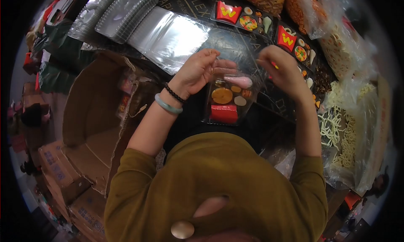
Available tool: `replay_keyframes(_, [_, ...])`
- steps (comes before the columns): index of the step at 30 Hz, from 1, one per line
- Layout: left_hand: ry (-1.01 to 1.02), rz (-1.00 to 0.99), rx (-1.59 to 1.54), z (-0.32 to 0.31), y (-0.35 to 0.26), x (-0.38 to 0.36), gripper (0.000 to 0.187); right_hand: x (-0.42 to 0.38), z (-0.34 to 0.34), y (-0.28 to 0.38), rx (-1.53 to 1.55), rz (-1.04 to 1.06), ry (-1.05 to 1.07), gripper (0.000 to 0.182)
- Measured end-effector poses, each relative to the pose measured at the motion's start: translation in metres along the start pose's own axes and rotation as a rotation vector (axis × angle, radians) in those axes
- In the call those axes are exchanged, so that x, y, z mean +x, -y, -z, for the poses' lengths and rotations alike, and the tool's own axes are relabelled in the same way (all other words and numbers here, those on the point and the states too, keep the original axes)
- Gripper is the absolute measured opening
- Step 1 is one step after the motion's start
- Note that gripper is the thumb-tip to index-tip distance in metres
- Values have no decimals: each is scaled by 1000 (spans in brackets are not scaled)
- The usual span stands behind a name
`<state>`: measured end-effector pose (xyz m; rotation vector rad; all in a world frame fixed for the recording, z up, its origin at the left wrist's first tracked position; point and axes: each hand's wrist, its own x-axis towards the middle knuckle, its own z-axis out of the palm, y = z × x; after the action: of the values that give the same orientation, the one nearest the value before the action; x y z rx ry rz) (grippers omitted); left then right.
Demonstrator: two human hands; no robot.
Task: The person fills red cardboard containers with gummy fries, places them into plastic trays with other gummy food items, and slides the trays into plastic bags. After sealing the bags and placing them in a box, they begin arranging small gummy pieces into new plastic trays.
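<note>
A clear plastic package [229, 95] of toy food hangs in front of my body. In it show a red box, a pink cone-shaped piece, an orange disc and smaller round pieces. My left hand [201, 72], with a dark bead bracelet and a pale bangle on its wrist, is closed at the package's top edge. To the right, my right hand [281, 69] is raised over the black table with its fingers curled in. What it holds, if anything, is hidden; a bit of red and yellow shows beside its fingers.
Filled black trays [245, 18] of toy food lie at the back. Clear trays [126, 14] are stacked beside shiny clear bags [170, 37]. On the left stands an open cardboard box [90, 115]. Bags of loose pieces and pale noodle-like strands [332, 126] line the right side.
</note>
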<state>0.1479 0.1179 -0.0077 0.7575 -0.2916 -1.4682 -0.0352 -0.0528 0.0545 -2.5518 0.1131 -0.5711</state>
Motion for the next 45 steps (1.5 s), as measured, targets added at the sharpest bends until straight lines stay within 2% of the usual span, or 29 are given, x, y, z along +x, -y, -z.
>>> replay_keyframes(2, [-40, -28, 80, 0, -1, 0, 15, -36, 44, 20, 78, -262, -58, 6])
replay_keyframes(4, [-64, -40, 171, 6, -3, 2, 15, -100, 88, 38, 206, -646, -24, 7])
replay_keyframes(5, [-63, -67, 209, 8, -2, 4, 14, -129, 103, 50, 234, -684, 6, 7])
replay_keyframes(8, [-61, -122, 290, 11, -1, 8, 14, -267, 118, 45, 725, -1173, 42, 9])
replay_keyframes(10, [-54, -114, 308, 13, -2, 11, 14, -350, 80, 37, 573, -1510, -111, 14])
replay_keyframes(14, [-64, -164, 340, 13, -1, 10, 14, -370, 80, 54, -82, -1710, 446, 26])
replay_keyframes(15, [-57, -165, 353, 14, 1, 9, 14, -323, 76, 55, -270, -1416, 466, 25])
replay_keyframes(17, [-34, -187, 382, 12, -1, 11, 13, -219, 46, 59, -168, -817, -102, 21])
replay_keyframes(18, [-31, -198, 392, 12, -3, 9, 13, -176, 31, 57, 57, -792, -280, 35])
replay_keyframes(19, [-32, -207, 404, 11, -3, 7, 13, -137, 22, 54, 122, -721, -270, 51])
replay_keyframes(20, [-37, -214, 400, 10, -2, 6, 11, -103, 10, 46, 311, -695, -282, 59])
replay_keyframes(23, [-44, -254, 407, 10, -3, 0, 7, -43, -14, 8, 632, -628, -227, 53])
replay_keyframes(24, [-36, -274, 413, 10, -3, -4, 6, -34, -17, 2, 761, -616, -139, 47])
replay_keyframes(25, [-28, -296, 416, 11, -4, -9, 5, -37, -18, 5, 513, -529, -130, 27])
replay_keyframes(26, [-33, -322, 480, 13, -5, -16, 7, -42, -17, 10, 451, -369, -132, 21])
replay_keyframes(27, [-13, -386, 620, 13, -3, -25, 10, -51, -16, 14, 386, -217, -134, 16])
replay_keyframes(28, [10, -447, 757, 14, -1, -31, 13, -61, -19, 17, 313, -162, -87, 22])
replay_keyframes(29, [74, -530, 979, 19, 1, -36, 18, -71, -24, 21, 271, -139, -76, 23])
replay_keyframes(32, [80, -553, 1043, 25, 19, -42, 17, -90, -41, 17, 206, -101, -45, 26])
replay_keyframes(33, [106, -578, 962, 25, 21, -40, 15, -91, -43, 17, 200, -102, -56, 26])
replay_keyframes(36, [-134, -286, 216, 17, 27, -47, 19, -94, -48, 16, 195, -84, -92, 26])
replay_keyframes(37, [-185, -245, 199, 14, 29, -47, 26, -95, -49, 15, 190, -75, -105, 26])
replay_keyframes(39, [-278, -256, 527, 4, 47, -41, 24, -97, -50, 14, 166, -29, -125, 26])
replay_keyframes(40, [-273, -302, 802, 5, 60, -36, 23, -97, -51, 14, 128, 12, -133, 26])
replay_keyframes(42, [-266, -303, 766, 0, 68, -44, 23, -104, -46, 19, 158, -35, -57, 26])
replay_keyframes(43, [-297, -355, 730, -13, 61, -51, 20, -111, -38, 19, 144, -76, -15, 25])
replay_keyframes(45, [-223, -843, 1005, -27, 39, -67, 21, -119, -10, 16, 78, -99, -202, 30])
